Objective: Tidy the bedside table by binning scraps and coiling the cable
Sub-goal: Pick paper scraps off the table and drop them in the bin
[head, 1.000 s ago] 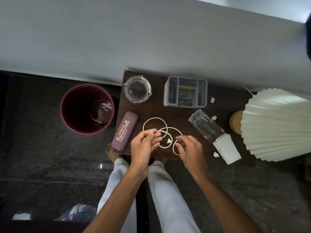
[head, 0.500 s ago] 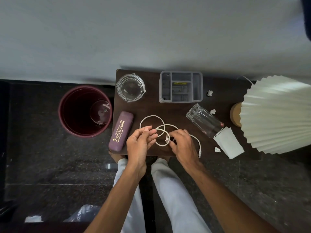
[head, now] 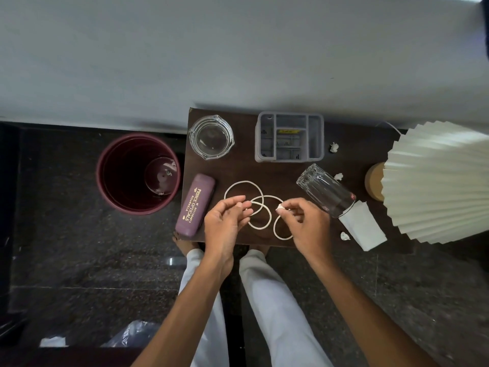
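Observation:
A white cable lies in three loose loops at the front of the dark bedside table. My left hand is at the left loops, its thumb and fingertips pinched together where the cable crosses. My right hand is lifted just above the right loop and pinches a small white paper scrap between thumb and forefinger. More scraps lie on the table: one beside the organiser, one by the glass, one at the front edge. A maroon bin stands on the floor left of the table.
A purple glasses case lies at the table's left edge. Behind it are a glass ashtray and a grey organiser. A tumbler lies on its side beside a white napkin. A pleated lamp shade overhangs the right.
My right hand picked the white scrap up from among the cable loops and raised it. The left hand stayed at the left loops.

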Demonstrator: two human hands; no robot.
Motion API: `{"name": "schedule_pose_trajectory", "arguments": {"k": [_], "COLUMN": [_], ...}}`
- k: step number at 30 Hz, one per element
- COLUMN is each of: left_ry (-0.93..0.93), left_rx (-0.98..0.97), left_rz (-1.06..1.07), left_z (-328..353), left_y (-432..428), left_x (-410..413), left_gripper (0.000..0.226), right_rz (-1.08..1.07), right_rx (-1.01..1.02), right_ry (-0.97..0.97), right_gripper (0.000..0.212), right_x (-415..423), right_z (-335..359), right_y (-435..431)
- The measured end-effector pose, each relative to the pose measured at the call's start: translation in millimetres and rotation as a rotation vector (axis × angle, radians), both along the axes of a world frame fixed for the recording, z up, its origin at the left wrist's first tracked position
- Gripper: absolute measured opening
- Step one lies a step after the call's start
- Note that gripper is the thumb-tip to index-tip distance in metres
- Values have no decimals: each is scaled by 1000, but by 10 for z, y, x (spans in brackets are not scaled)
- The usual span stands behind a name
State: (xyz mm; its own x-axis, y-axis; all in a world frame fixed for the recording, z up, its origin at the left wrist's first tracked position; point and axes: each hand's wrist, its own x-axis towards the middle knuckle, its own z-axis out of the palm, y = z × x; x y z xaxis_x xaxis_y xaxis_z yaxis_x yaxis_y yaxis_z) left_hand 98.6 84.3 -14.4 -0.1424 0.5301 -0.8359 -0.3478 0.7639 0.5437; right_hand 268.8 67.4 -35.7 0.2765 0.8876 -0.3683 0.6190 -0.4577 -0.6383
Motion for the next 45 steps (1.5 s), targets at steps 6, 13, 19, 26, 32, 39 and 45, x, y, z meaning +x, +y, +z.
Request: {"name": "schedule_pose_trajectory", "arguments": {"k": [6, 13, 19, 26, 32, 39, 45], "left_ry": [-69, -63, -1, -58, -25, 110, 290], "left_rx": [59, 120, 118, 29, 25, -23, -97], "left_rz": [-119, -151, -65, 97, 151, 142, 106], "left_z": [138, 210, 170, 51, -111, -479, -840], "left_y": [41, 136, 220, 401, 596, 754, 856], "left_x": [3, -121, -463, -1012, -1479, -1977, -2274], "left_gripper": [15, 13, 11, 9, 16, 5, 14], "right_rz": [-173, -97, -60, -420, -436, -360, -366], "right_rx": [47, 60, 22, -224, -286, -334, -352], "right_ry": [223, 310, 359, 889, 937, 836, 812], "right_gripper": [10, 10, 17, 36, 37, 36, 36], "right_x": [-191, -570, -900, -1279, -1580, -1899, -2077], "right_z": [406, 503, 480, 497, 398, 265, 160], "right_y": [101, 223, 328, 488, 600, 750, 899]}}
